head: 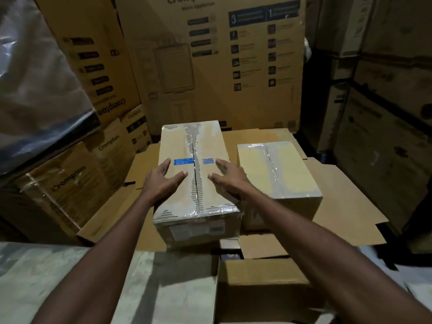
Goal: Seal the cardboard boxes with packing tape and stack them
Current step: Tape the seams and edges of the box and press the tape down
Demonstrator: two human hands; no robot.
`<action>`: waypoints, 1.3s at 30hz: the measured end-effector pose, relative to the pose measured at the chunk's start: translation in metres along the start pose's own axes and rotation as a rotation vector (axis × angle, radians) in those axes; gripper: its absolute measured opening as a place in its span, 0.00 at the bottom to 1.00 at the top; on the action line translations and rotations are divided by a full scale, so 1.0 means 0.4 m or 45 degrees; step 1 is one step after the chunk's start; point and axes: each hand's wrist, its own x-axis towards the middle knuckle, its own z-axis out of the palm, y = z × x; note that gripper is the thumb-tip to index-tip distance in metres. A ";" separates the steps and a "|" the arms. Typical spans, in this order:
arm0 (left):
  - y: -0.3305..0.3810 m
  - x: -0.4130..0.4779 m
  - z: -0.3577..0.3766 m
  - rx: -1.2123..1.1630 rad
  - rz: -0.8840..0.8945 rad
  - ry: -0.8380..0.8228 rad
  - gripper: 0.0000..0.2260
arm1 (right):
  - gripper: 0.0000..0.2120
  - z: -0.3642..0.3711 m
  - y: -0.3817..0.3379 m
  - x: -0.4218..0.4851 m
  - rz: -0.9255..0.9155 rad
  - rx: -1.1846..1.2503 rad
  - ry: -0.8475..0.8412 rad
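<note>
Sealed carton under both hands, second carton beside it

Item 1: long cardboard box [210, 141], lying directly under both hands, its length running away from the person; centre seam closed; surface paper torn along the seam, showing corrugation; glossy clear tape [198, 210] over the near end of the seam and down the near face; small blue label [184, 161] between the two hands' fingertips, crossing towards the seam.

Item 2: left hand [163, 181], flat on the box top left of the seam, fingers straight and spread, gripping nothing.

Item 3: right hand [226, 178], flat on the box top right of the seam, fingers straight and spread, gripping nothing; thumb pointing towards the seam.

Item 4: second box [278, 169], just right of the right hand, lower and squarer; top taped over with clear film; whether it touches the first box cannot be told.

Item 5: flattened cardboard sheets [339, 199], beneath both boxes, spreading out to the right of the right hand.

Item 6: plain carton [257, 288], below the right forearm, nearer the person.

Item 7: large printed carton [210, 66], upright beyond the fingertips; stacked Crompton cartons [70, 183] out past the left hand; plastic wrap [35, 78] above them.
</note>
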 end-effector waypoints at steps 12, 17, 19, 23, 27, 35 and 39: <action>-0.033 0.588 0.242 -0.359 -0.104 -0.239 0.47 | 0.35 -0.026 0.186 0.578 0.121 -0.021 0.080; -0.107 0.699 0.315 -0.359 -0.153 -0.262 0.47 | 0.35 0.032 0.277 0.678 0.168 0.004 0.038; -0.139 0.723 0.338 -0.340 -0.163 -0.267 0.48 | 0.35 0.051 0.306 0.695 0.203 0.023 0.026; -0.194 0.722 0.370 -0.356 -0.209 -0.246 0.46 | 0.39 0.101 0.348 0.709 0.275 0.039 -0.019; -0.238 0.707 0.394 -0.354 -0.217 -0.245 0.45 | 0.38 0.139 0.389 0.709 0.313 -0.017 -0.033; -0.262 0.691 0.386 -0.251 -0.233 -0.267 0.49 | 0.31 0.160 0.367 0.673 0.282 -0.086 0.034; -0.249 0.690 0.375 0.000 -0.261 -0.408 0.44 | 0.31 0.149 0.354 0.660 0.278 -0.120 -0.046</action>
